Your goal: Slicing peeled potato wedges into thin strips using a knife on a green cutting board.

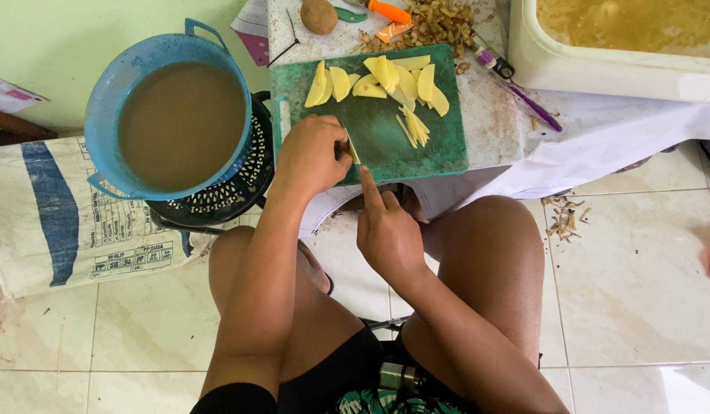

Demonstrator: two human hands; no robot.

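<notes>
My left hand point(312, 157) is curled over a small piece of potato at the near left corner of a green cutting board point(447, 153). My right hand point(387, 234) sits just below the board's near edge, index finger stretched forward along a thin knife blade point(353, 149) that meets the left hand's fingers. Pale yellow potato slices point(382, 80) lie fanned across the far part of the board, with a few thin potato sticks point(414, 126) beside them. The knife's handle is hidden in my right hand.
A blue bucket point(109, 100) of brown water stands on a black perforated stand point(232, 192) at left. Behind the board lie a whole potato point(319, 15), an orange-handled peeler point(387, 11), peelings point(439, 23) and a purple-handled tool point(527, 100). A white tub point(600, 73) sits far right, a printed sack point(56, 222) left.
</notes>
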